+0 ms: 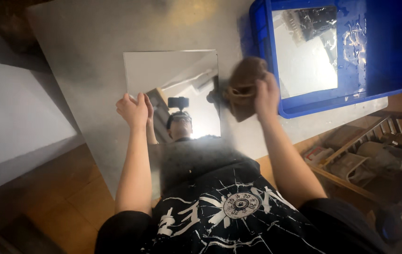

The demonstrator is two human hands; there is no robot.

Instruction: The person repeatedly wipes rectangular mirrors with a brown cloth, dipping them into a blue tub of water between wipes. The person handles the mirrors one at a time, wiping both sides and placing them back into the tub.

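Seen from the head camera, we look down on a person in a black printed T-shirt [224, 211] working at a grey table [92, 42].

A square mirror [172, 89] lies flat on the tabletop, just in front of the person's body, its near edge toward the shirt. It reflects the ceiling and the head-worn camera.

The left hand [134, 109] rests on the mirror's near left corner, fingers curled over the edge and thumb on top, grasping the glass there.

The right hand [266, 96] is clenched around a brown cloth [243, 84], bunched into a wad. The cloth sits at the mirror's right edge, touching it or just beside it; we cannot tell which, as the hand and cloth are blurred.

Just beyond the right hand stands a blue plastic tub [398, 56] at the table's right end. In it lies a second flat mirror pane [304, 56], and the surface beside the pane glistens wet.

To the left of the table we see a pale slab-like surface [12, 113], and below it a brown wooden floor [69, 202].

At the lower right, past the table's edge, a wooden rack [351, 160] holds grey and metallic items too dim to identify.
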